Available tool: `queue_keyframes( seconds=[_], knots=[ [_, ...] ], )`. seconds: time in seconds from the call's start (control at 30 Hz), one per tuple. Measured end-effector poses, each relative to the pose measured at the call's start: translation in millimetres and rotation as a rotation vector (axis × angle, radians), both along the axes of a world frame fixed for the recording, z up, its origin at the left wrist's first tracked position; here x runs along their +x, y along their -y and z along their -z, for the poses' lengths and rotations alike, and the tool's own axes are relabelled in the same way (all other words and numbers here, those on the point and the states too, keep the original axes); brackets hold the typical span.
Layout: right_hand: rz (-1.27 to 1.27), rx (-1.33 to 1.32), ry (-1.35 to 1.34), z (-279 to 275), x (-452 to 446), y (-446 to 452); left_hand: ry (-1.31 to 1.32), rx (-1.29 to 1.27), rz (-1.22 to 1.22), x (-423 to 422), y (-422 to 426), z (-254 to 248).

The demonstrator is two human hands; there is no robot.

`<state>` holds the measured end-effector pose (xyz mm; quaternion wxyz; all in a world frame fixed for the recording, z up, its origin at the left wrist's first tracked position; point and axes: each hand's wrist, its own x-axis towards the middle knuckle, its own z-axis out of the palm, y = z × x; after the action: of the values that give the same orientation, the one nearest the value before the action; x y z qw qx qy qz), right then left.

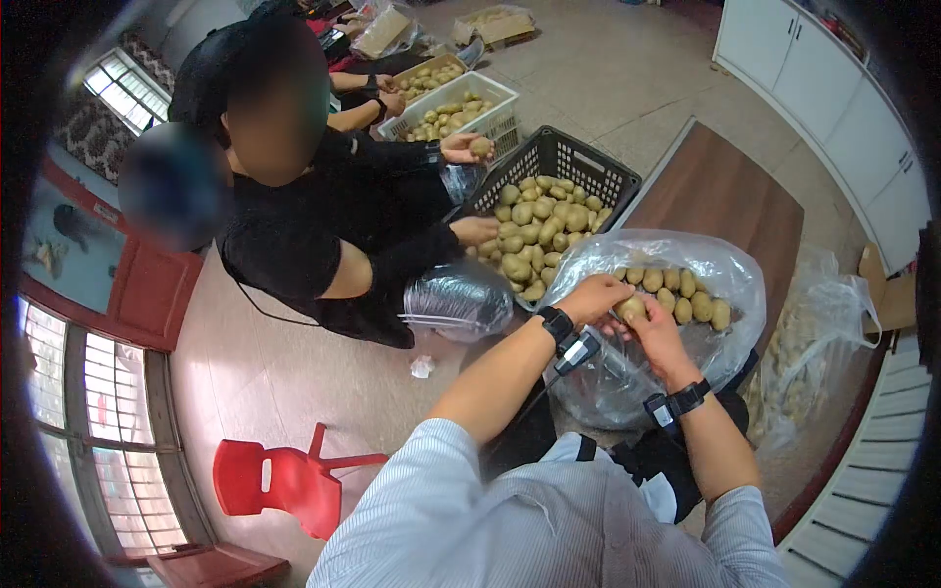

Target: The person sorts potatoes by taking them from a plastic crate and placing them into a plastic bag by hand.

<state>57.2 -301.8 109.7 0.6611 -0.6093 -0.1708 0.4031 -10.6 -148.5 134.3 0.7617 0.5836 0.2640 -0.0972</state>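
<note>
A brownish-green kiwi [631, 310] is between my two hands, above a box lined with clear plastic [735, 265]. My left hand [598, 300] has its fingers closed on the left side of the fruit. From the right, my right hand [661, 341] grips the same kiwi, its fingers partly hidden beneath it. Inside the liner, several kiwis [686, 284] lie in rows just beyond my hands. A black crate [627, 181] heaped with loose kiwis [534, 230] stands to the left of the lined box.
Beside the crate, a person in black [323, 225] holds a kiwi in one hand. A white crate [505, 93] of kiwis stands farther back. A brown board [725, 186] lies beyond the liner, a plastic bag [814, 333] at right. A red chair [284, 480] stands lower left.
</note>
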Motion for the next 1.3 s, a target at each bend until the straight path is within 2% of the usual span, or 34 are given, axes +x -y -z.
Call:
queue_keyframes(
  seconds=[0.17, 0.3, 0.43, 0.5, 0.53, 0.6, 0.63, 0.7, 0.73, 0.77, 0.83, 0.87, 0.93, 1.0, 1.1, 1.23, 1.27, 1.3],
  knots=[
    [0.039, -0.045, 0.098, 4, 5, 1, 0.091, -0.135, 0.140, 7, -9, 15],
    [0.044, -0.121, 0.243, 13, 9, 2, 0.046, -0.142, 0.095, 6, -8, 13],
    [0.082, -0.164, 0.196, 17, 14, 2, 0.057, -0.181, 0.143, 13, -16, 28],
    [0.118, -0.139, 0.202, 40, 23, 5, 0.069, -0.153, -0.005, 10, -17, 20],
    [0.125, -0.136, 0.204, 43, 25, 8, 0.070, -0.149, 0.002, 12, -19, 23],
    [0.117, -0.242, 0.658, 52, 29, 15, 0.141, -0.277, -0.164, 13, -25, 30],
    [0.122, -0.245, 0.657, 59, 32, 20, 0.184, -0.283, -0.183, 13, -31, 34],
    [0.178, -0.393, 1.087, 76, 39, 32, 0.220, -0.338, -0.237, 13, -42, 33],
    [0.182, -0.405, 1.079, 75, 38, 37, 0.254, -0.392, -0.295, 13, -46, 35],
    [0.150, -0.462, 1.119, 69, 38, 40, 0.486, 0.109, -0.286, 12, -52, 46],
    [0.126, -0.575, 1.162, 67, 35, 47, 0.534, 0.116, -0.436, 14, -62, 63],
    [0.126, -0.597, 1.207, 73, 37, 48, 0.325, -0.370, -0.595, 16, -68, 53],
    [0.130, -0.657, 1.238, 83, 37, 52, 0.367, -0.326, -0.606, 12, -82, 61],
    [0.150, -0.717, 1.273, 86, 35, 49, 0.298, -0.381, -0.729, 8, -91, 65],
    [0.106, -0.778, 1.200, 86, 33, 48, 0.254, -0.366, -0.709, -3, -111, 71],
    [0.103, -0.760, 1.299, 88, 35, 47, 0.236, -0.390, -0.794, -10, -124, 83],
    [0.132, -0.793, 1.345, 82, 36, 46, 0.145, -0.027, -0.696, -13, -124, 78],
    [0.163, -0.826, 1.392, 77, 35, 44, 0.102, 0.153, -0.640, -15, -126, 78]
  ],
)
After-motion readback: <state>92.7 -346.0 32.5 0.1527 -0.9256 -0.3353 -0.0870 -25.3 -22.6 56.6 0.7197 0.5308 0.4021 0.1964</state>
